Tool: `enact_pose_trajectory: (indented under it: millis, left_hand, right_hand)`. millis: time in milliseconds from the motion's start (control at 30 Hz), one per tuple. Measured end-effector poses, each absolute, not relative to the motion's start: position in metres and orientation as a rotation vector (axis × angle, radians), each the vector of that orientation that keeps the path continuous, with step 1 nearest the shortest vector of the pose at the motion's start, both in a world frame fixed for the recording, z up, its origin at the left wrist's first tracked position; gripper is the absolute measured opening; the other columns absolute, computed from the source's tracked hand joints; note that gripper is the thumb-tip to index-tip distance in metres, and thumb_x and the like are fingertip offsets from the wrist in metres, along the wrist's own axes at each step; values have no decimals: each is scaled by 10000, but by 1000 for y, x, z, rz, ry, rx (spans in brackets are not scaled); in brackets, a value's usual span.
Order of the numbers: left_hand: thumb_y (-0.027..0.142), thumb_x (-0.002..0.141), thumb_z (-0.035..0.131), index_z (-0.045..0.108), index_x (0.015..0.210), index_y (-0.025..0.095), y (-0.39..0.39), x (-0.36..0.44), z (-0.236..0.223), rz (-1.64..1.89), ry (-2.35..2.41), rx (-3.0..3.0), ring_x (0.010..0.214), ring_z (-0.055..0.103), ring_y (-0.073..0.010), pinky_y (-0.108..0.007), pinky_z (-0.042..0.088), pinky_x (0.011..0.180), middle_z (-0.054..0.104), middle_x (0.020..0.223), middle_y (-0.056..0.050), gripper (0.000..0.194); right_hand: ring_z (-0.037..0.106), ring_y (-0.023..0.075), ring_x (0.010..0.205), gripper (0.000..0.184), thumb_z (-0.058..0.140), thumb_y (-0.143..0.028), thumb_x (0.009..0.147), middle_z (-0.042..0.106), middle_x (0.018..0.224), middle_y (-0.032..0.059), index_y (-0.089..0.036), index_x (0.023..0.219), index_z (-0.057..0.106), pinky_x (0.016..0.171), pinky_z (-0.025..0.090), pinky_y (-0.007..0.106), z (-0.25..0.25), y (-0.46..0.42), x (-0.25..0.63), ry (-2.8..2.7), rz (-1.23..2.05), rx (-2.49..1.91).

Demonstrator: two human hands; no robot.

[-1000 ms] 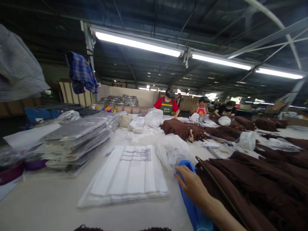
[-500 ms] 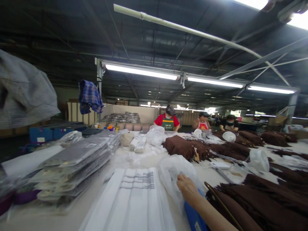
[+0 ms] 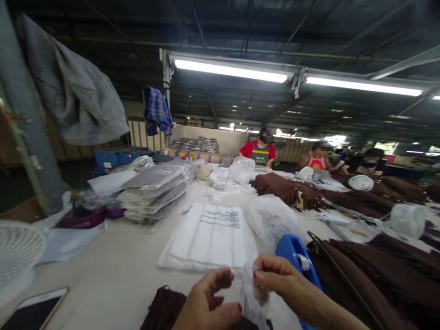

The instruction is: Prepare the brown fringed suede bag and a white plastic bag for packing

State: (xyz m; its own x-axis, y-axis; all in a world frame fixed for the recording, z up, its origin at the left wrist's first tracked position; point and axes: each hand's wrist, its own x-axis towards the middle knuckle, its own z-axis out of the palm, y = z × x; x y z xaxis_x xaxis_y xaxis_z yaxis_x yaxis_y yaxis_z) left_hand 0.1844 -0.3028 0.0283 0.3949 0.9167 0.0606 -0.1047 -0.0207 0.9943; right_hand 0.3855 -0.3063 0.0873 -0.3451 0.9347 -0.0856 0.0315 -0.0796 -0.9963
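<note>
A small clear plastic bag [image 3: 252,300] hangs from my right hand [image 3: 275,277], its edge pinched between thumb and fingers. Beside it on the left, my left hand [image 3: 211,305] has its thumb and fingers spread apart, with nothing visible between them. Under both hands lies a dark brown fringed textile [image 3: 163,307], partly hidden by them. Just beyond is a stack of white printed plastic bags [image 3: 209,238]. A blue tape dispenser [image 3: 297,256] stands right behind my right wrist, next to a crumpled heap of clear bags [image 3: 270,217].
Packaged grey goods [image 3: 154,188] are piled at left, near a phone [image 3: 37,307] and a white basket [image 3: 19,256]. Brown fringed textiles [image 3: 388,279] with a metal rod [image 3: 343,275] cover the right side. Co-workers [image 3: 261,149] stand across the table.
My right hand has moved back from the heap of clear bags toward me, now holding a small one. My left hand has come into view. The camera has tilted down.
</note>
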Motion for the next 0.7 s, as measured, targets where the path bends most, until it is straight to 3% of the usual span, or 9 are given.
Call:
enact_pose_trajectory:
  millis: [67,167,300,400,567,700]
  left_hand:
    - [519,492,788,631,949,139,-303,202,33,934,620,1123,898,622,-269,-328,464,756,681,951,-129,615]
    - [352,435,841,641,743,110,-309,205,35,847,575,904,628,604,-165,-256,426,613,679,698,-75,439]
    - [237,377,838,596,590,134,-315,181,27,797,636,710,500,538,-116,-238,393,548,637,565,-26,339]
    - [265,396,836,530,540,149,-317,165,17,866,632,653,516,541,-120,-239,382,548,626,562,-26,357]
    - [441,487,800,447,595,171,-318,157,8,957,776,828,458,439,-72,-213,309,503,536,514,33,458]
    - [472,554,715,449,609,177,-318,154,12,860,925,1196,453,332,-59,-210,219,456,423,483,71,401]
  right_hand:
    - [465,77,550,279,665,-413,690,540,579,-28,-144,701,588,554,337,215,82,-311,372,-1450,1503,-1104]
    - [406,70,516,338,682,-477,650,480,541,-52,-158,691,579,509,300,211,75,-314,361,-1424,1458,-1150]
    - [356,68,511,359,643,-526,682,417,526,-67,-177,688,558,501,277,213,65,-319,361,-1414,1366,-1214]
    - [370,73,556,342,639,-511,702,429,572,-62,-181,687,552,537,302,211,55,-326,361,-1392,1363,-1200]
    - [505,108,636,331,710,-444,630,580,693,-12,-172,765,580,612,371,239,34,-333,348,-1180,1680,-937]
    - [468,86,545,338,740,-424,590,541,601,-28,-166,718,563,536,343,219,20,-334,336,-1135,1742,-923]
